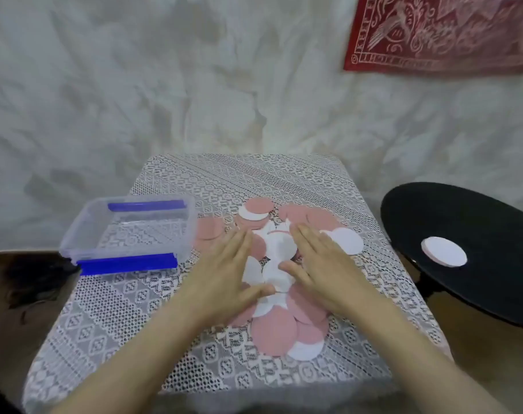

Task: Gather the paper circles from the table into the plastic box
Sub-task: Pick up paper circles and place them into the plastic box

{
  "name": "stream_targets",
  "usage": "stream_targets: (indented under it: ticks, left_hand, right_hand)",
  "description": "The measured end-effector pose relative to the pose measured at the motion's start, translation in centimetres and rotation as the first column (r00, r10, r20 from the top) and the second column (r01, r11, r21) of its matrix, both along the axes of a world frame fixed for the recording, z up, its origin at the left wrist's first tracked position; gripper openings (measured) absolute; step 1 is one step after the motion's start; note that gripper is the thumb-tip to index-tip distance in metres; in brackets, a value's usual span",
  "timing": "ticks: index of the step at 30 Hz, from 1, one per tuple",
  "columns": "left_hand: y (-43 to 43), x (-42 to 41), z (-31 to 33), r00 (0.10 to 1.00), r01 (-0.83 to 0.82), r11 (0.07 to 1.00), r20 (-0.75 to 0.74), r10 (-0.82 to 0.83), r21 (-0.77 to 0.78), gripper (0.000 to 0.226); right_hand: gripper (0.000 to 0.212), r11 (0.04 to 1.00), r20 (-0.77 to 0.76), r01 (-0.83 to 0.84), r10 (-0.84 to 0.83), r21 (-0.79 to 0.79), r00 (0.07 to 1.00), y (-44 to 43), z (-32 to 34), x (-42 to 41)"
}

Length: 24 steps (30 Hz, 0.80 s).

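Note:
Several pink and white paper circles lie in a loose overlapping heap in the middle of the small table. My left hand rests flat on the heap's left side, fingers together and pointing away, thumb touching a white circle. My right hand lies flat on the heap's right side, thumb on the white circles in the centre. Neither hand grips anything. The clear plastic box with blue clips stands without a lid at the table's left edge, with no circles visible inside.
A lace cloth covers the table. To the right stands a black round stool with one white paper circle on it. A white sheet hangs behind, with a red patterned cloth at the top right.

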<state>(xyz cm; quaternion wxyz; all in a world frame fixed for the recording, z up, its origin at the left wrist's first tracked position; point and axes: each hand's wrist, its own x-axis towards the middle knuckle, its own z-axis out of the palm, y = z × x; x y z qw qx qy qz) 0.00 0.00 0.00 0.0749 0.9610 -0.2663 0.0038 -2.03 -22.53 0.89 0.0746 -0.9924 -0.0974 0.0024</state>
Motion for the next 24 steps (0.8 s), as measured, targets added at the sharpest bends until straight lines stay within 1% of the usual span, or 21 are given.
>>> stream_targets:
  ticks: [2,4,7,10,14,16,20,24]
  left_hand:
    - [0.4,-1.1,-0.5,0.999,0.031,0.999,-0.017,-0.031,0.011,0.105]
    - [0.7,-2.0,-1.2,0.999,0.019,1.0,-0.047,-0.019,-0.012,0.104]
    - [0.7,-2.7,-1.8,0.998,0.003,0.999,-0.057,-0.005,-0.033,0.106]
    - [0.8,-3.5,-2.1,0.999,0.004,0.999,-0.041,-0.006,-0.038,0.105]
    - [0.3,-3.7,-2.8,0.999,-0.013,0.999,-0.049,0.011,-0.041,0.1]
    - [0.1,-3.8,-3.0,0.999,-0.02,0.999,-0.046,0.018,-0.039,0.1]
    - [-0.2,-4.0,-3.2,0.997,-0.068,0.996,-0.042,0.065,-0.06,0.096]
    - [-0.3,-4.3,-3.8,0.996,-0.086,0.992,-0.022,0.084,-0.097,0.091]
  right_hand:
    - [0.09,1.0,-0.013,-0.011,0.011,0.0,1.0,0.4,-0.5,-0.8]
    - [0.091,1.0,-0.04,-0.008,0.008,-0.01,0.999,0.7,-1.5,-1.4]
    - [0.08,1.0,-0.023,-0.01,0.009,-0.011,1.0,0.9,-2.4,-1.6]
    - [0.077,1.0,0.01,-0.004,0.004,-0.013,1.0,1.1,-2.4,-1.9]
    - [0.068,0.999,0.056,0.023,-0.026,0.045,0.998,0.8,-2.8,-2.9]
    - [0.063,0.997,0.048,0.021,-0.024,0.071,0.999,0.6,-3.0,-3.9]
    - [0.067,0.994,0.02,0.027,-0.03,0.11,0.999,0.1,-3.4,-4.9]
    - [0.066,0.997,-0.001,-0.01,0.01,0.077,1.0,0.7,-3.2,-3.6]
